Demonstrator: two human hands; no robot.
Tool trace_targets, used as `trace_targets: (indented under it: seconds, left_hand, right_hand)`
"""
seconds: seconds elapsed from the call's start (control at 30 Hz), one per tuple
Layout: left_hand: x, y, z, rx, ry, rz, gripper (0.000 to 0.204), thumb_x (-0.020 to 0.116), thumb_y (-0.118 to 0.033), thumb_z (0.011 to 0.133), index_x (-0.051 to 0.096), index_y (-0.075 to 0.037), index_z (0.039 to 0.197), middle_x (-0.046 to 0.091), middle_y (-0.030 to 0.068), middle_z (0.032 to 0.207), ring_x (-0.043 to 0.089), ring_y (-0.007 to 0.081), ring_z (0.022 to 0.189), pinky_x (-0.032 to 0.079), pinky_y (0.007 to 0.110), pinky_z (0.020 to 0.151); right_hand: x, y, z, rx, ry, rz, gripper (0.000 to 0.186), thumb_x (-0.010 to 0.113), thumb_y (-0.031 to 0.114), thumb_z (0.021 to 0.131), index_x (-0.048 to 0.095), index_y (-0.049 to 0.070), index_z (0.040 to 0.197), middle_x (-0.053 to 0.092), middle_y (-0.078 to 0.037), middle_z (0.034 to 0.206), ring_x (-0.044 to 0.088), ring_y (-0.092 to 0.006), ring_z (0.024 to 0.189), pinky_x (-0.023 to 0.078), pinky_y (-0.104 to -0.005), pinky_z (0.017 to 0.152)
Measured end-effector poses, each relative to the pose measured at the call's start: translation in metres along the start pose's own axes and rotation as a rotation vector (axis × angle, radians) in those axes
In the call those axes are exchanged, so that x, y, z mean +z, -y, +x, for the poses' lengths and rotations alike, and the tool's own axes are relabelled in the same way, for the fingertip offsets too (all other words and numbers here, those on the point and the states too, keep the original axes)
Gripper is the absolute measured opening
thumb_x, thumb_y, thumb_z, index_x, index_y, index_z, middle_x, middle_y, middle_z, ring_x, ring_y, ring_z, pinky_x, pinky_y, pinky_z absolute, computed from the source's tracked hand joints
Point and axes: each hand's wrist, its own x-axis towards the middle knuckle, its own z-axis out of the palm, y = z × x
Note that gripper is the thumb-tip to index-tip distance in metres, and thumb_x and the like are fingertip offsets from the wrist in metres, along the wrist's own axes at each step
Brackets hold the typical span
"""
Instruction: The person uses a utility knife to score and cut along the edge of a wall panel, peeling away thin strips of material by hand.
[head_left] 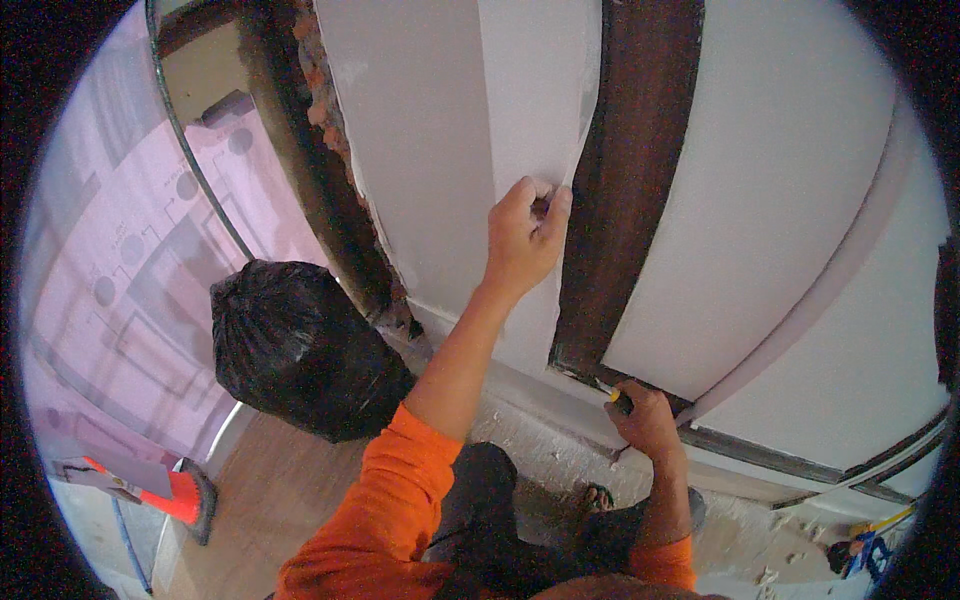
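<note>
My left hand (524, 238) is raised to the pale wall panel (415, 130), thumb and fingers pinched together at the loose edge of a thin white strip (583, 140). That edge runs beside a long dark brown wooden band (635, 150). Lower and to the right, my right hand (648, 418) is closed round a small tool with a yellow and black handle (621, 401). Its tip lies close to the corner where the upright band meets a horizontal dark strip (765, 450); the tool's exact kind is mostly hidden by my fingers.
A full black plastic bag (305, 350) stands left of my arm. Beyond it are a pink printed sheet (220, 230) and an orange traffic cone (180, 495). Exposed brick (318, 90) edges the panel. White scraps litter the floor, with blue and yellow tools (865, 555) at far right.
</note>
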Motion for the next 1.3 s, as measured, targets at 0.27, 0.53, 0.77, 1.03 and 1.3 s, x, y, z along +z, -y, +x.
trace_targets:
  seconds: [0.27,0.53,0.77,1.03,1.3]
  left_hand:
    - [0.018,-0.054,0.031,0.198,-0.045,0.281,0.027,0.073,-0.023,0.094,0.055,-0.003,0.092,0.065,0.0141,0.076,0.063,0.0288,0.064,0.052,0.04,0.064]
    - [0.021,-0.049,0.042,0.391,0.084,0.366,0.021,0.065,-0.02,0.099,0.054,-0.003,0.093,0.06,0.0215,0.078,0.061,0.0448,0.071,0.048,0.048,0.062]
    - [0.014,-0.037,0.042,0.185,0.044,0.194,0.024,0.064,-0.021,0.1,0.053,-0.001,0.092,0.062,0.0195,0.075,0.061,0.0325,0.064,0.047,0.042,0.06]
    - [0.024,-0.08,0.057,0.121,-0.059,0.119,0.037,0.071,-0.032,0.095,0.051,-0.002,0.084,0.063,0.0141,0.068,0.06,0.0257,0.058,0.049,0.04,0.058]
    - [0.026,-0.109,0.106,0.391,0.086,0.613,0.033,0.063,-0.03,0.1,0.054,-0.001,0.086,0.066,0.024,0.078,0.065,0.0442,0.074,0.05,0.052,0.066]
  right_hand:
    - [0.002,-0.014,-0.011,0.045,0.021,0.003,0.033,0.08,0.02,0.079,0.071,0.0,0.104,0.073,-0.022,0.094,0.071,-0.041,0.091,0.056,-0.0451,0.081]
    - [0.018,-0.039,-0.015,0.008,0.024,-0.041,0.033,0.08,0.022,0.08,0.072,0.001,0.105,0.073,-0.021,0.094,0.071,-0.0409,0.09,0.056,-0.0457,0.081]
    - [0.015,-0.042,-0.012,-0.045,-0.026,-0.052,0.032,0.08,0.022,0.08,0.072,0.001,0.104,0.073,-0.021,0.092,0.071,-0.041,0.088,0.056,-0.0455,0.079]
    - [0.001,-0.04,-0.014,-0.009,-0.025,-0.032,0.032,0.079,0.023,0.081,0.071,0.0,0.102,0.073,-0.023,0.093,0.07,-0.042,0.086,0.056,-0.0463,0.078]
    - [0.01,-0.058,-0.016,0.021,0.025,-0.042,0.031,0.078,0.025,0.082,0.071,0.001,0.099,0.072,-0.023,0.089,0.07,-0.0446,0.085,0.055,-0.0486,0.078]
